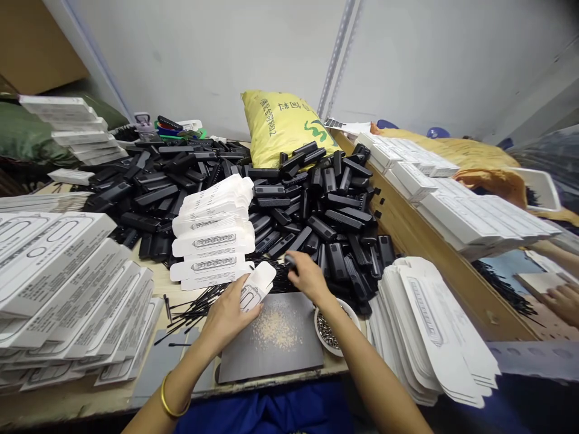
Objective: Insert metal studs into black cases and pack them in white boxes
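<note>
Head view: left grip (228, 313) clamped on white carton (257, 286); right grip (307, 276) pinching black part (290, 261) against black pile (335, 223), bowl (318, 340) below

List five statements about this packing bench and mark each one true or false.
1. The left hand holds a white printed cardboard sleeve. True.
2. The right hand reaches to the heap of black plastic cases. True.
3. A red sack leans against the wall behind the heap. False: the woven sack there is yellow.
4. A bangle sits on the right wrist. False: the gold bangle is on the left wrist.
5. A small white bowl of metal bits stands beside the right forearm. True.
</note>
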{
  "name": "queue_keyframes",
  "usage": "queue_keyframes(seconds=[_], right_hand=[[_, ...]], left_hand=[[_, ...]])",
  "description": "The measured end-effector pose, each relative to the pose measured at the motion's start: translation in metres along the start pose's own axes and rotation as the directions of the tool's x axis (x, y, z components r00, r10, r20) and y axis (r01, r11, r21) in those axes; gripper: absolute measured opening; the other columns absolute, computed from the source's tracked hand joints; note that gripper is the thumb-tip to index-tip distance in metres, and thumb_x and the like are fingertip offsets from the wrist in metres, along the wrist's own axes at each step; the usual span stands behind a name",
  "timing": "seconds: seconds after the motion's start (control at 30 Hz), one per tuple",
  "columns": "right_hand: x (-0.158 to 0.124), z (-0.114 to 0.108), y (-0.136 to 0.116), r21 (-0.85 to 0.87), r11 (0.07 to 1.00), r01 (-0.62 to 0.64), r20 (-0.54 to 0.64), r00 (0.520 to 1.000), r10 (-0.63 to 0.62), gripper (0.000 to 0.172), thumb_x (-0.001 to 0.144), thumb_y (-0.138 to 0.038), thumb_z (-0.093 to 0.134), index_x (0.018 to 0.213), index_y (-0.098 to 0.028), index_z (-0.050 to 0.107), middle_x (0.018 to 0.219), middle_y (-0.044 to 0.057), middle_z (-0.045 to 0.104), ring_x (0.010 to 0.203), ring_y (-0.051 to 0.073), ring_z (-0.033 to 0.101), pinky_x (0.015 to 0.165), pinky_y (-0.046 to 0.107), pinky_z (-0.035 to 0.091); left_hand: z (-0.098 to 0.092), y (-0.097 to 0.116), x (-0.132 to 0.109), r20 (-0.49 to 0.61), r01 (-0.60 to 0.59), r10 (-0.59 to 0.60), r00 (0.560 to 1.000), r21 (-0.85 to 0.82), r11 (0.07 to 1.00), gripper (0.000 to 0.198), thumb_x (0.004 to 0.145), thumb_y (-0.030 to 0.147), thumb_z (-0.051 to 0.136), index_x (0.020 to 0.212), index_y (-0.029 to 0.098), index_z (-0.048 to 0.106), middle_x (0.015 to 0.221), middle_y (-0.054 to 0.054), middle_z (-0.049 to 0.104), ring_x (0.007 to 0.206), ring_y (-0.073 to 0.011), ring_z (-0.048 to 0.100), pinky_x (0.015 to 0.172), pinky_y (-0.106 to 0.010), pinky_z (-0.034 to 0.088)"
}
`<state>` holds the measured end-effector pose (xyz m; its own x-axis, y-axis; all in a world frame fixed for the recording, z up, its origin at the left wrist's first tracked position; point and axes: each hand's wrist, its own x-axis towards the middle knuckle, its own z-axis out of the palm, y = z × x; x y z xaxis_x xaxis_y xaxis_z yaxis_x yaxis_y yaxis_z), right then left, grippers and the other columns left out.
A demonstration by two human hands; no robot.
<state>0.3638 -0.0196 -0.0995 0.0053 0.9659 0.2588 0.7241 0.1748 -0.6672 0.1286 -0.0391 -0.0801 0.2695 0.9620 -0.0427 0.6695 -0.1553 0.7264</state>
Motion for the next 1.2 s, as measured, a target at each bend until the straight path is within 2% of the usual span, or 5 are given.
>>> queue_keyframes(seconds=[0.1, 0.2, 0.43, 0.87, 1.2], right_hand=[[-0.008, -0.019, -0.011, 0.35, 0.934, -0.072, -0.312, 0.931, 0.189, 0.051, 0.086, -0.023, 0.049, 0.136, -0.022, 0.039, 0.116, 0.007, 0.061, 0.099, 0.019, 0.061, 0.09, 0.036, 0.049], [-0.017, -0.022, -0.029, 0.525, 0.85, 0.038, -0.322, 0.934, 0.157, 0.048, 0.088, -0.028, 0.049, 0.135, -0.025, 0.039, 0.115, 0.005, 0.061, 0.099, 0.018, 0.061, 0.087, 0.032, 0.049], [-0.009, 0.004, -0.009, -0.079, 0.994, -0.069, 0.116, 0.99, 0.078, 0.021, 0.092, -0.02, 0.044, 0.098, -0.02, 0.064, 0.096, 0.005, 0.067, 0.093, 0.017, 0.059, 0.083, 0.029, 0.044], [-0.011, -0.012, 0.005, -0.302, 0.95, -0.077, 0.163, 0.978, 0.131, 0.013, 0.092, -0.018, 0.049, 0.089, -0.021, 0.061, 0.082, 0.002, 0.065, 0.078, 0.017, 0.056, 0.066, 0.025, 0.036], [-0.023, -0.032, -0.051, -0.325, 0.812, 0.485, 0.296, 0.868, -0.4, 0.02, 0.09, -0.009, 0.047, 0.096, -0.021, 0.062, 0.078, 0.004, 0.061, 0.079, 0.02, 0.05, 0.075, 0.033, 0.037]], left_hand=[[0.006, 0.001, 0.002, 0.069, -0.046, 0.036, 0.997, 0.15, 0.988, 0.065, 0.072, 0.036, 0.061, 0.133, 0.019, 0.047, 0.126, -0.012, 0.059, 0.113, -0.031, 0.056, 0.095, -0.042, 0.044], [0.011, 0.006, 0.003, 0.077, -0.137, 0.129, 0.989, 0.101, 0.985, 0.064, 0.071, 0.032, 0.06, 0.133, 0.02, 0.047, 0.124, -0.009, 0.06, 0.109, -0.0267, 0.059, 0.093, -0.038, 0.046], [0.005, 0.002, -0.002, -0.054, -0.107, 0.107, 0.993, 0.011, 0.994, 0.065, 0.07, 0.036, 0.061, 0.131, 0.018, 0.048, 0.125, -0.008, 0.061, 0.112, -0.0248, 0.059, 0.098, -0.037, 0.045], [0.015, 0.009, 0.006, -0.096, -0.163, 0.187, 0.978, 0.218, 0.962, 0.065, 0.074, 0.024, 0.058, 0.135, 0.013, 0.04, 0.125, -0.014, 0.058, 0.114, -0.029, 0.054, 0.097, -0.044, 0.044], [0.01, 0.021, 0.006, 0.013, -0.251, 0.262, 0.965, 0.335, 0.908, 0.071, 0.071, 0.014, 0.061, 0.138, 0.018, 0.036, 0.118, -0.012, 0.055, 0.107, -0.0289, 0.053, 0.09, -0.044, 0.044]])
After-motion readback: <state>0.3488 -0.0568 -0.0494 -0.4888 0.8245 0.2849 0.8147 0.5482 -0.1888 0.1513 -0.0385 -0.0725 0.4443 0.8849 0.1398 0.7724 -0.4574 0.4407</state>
